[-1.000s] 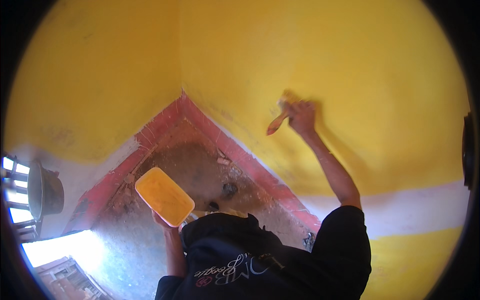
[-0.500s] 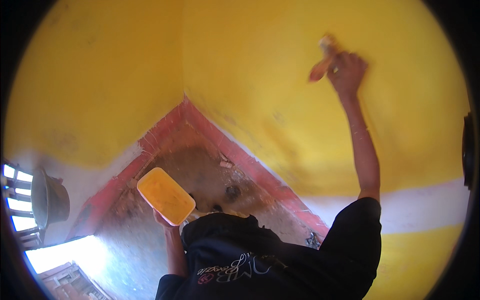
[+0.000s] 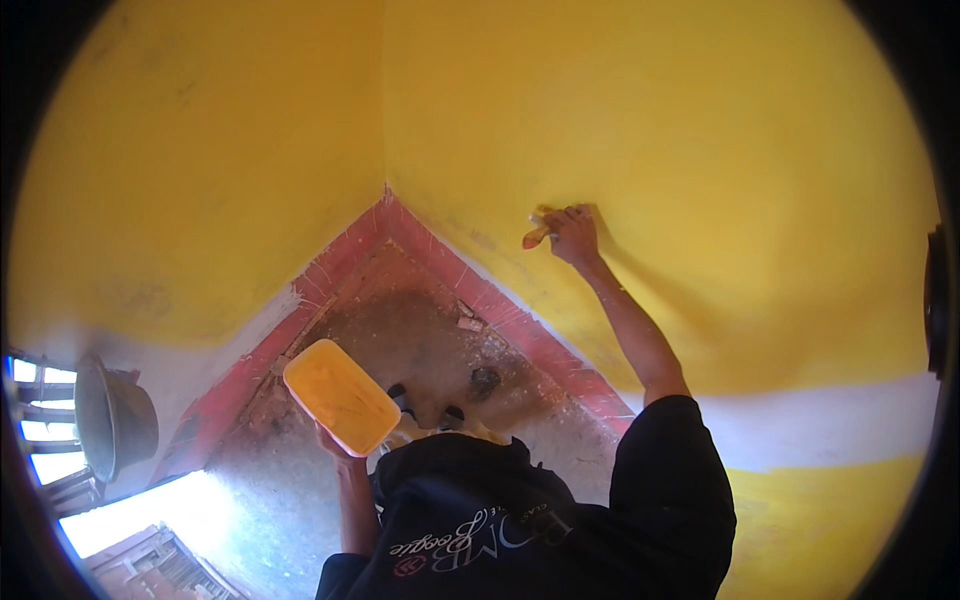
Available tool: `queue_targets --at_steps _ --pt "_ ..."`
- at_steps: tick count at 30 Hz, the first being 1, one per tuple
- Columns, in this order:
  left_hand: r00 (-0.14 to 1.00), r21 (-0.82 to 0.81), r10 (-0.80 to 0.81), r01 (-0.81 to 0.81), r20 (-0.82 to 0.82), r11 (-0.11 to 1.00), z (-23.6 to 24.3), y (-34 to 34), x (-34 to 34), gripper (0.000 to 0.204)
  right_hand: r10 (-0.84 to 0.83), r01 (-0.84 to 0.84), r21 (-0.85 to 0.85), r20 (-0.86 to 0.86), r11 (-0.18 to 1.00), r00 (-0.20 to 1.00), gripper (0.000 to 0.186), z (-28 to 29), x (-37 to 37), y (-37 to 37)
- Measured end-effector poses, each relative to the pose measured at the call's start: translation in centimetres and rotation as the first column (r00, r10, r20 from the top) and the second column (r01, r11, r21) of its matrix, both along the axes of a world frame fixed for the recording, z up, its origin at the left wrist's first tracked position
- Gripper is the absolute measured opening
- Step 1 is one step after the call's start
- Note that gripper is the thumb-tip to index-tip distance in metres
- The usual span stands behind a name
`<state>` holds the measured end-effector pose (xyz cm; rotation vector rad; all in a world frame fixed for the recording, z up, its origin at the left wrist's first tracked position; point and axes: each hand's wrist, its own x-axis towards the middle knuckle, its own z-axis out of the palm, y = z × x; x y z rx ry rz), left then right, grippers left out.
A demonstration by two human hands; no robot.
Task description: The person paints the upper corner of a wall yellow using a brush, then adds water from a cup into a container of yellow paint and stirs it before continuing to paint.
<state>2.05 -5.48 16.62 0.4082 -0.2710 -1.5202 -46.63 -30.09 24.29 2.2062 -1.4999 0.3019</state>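
In the head view, a paintbrush (image 3: 537,233) is clasped in the closed right hand (image 3: 573,234) and pressed against the yellow wall (image 3: 650,130). A yellow paint tray (image 3: 340,396) is gripped from below by the left hand (image 3: 335,445), above the dusty floor (image 3: 430,330).

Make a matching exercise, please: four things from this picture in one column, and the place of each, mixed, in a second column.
1. small paintbrush with a wooden handle
2. yellow rectangular plastic tray
3. dark round metal basin
4. red painted band

a. at the far left
b. along the foot of the walls
c. in the right hand, against the yellow wall
d. in the left hand

Pairs: 1-c, 2-d, 3-a, 4-b
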Motion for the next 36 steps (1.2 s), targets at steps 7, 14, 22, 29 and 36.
queue_targets --at_steps 7,14,22,29,36 --pt "0.997 0.091 -0.018 0.025 -0.074 0.996 -1.4 -1.4 1.1 0.067 -0.018 0.041 -0.365 0.067 0.93 0.998 0.034 15.2 2.3 -1.1" --pt "0.994 0.021 -0.033 0.036 -0.1 0.999 -1.3 -4.2 1.4 0.067 0.011 -0.011 0.008 0.039 1.0 0.999 0.028 2.1 7.2 -2.9" --pt "0.998 0.018 -0.058 0.058 -0.002 0.998 -3.3 -4.0 4.3 0.064 0.049 -0.049 -0.119 -0.006 0.992 0.999 0.024 -4.0 4.4 -6.0" --pt "0.998 0.03 -0.052 0.051 0.023 0.998 -4.1 -4.0 5.0 0.069 -0.079 -0.002 -0.527 -0.131 0.85 0.988 0.039 24.4 4.3 -4.4" --pt "0.986 -0.017 -0.08 0.078 -0.145 0.997 -2.3 -6.1 4.6 0.069 -0.122 0.001 -0.532 -0.191 0.847 0.974 0.05 18.7 3.7 -6.6"
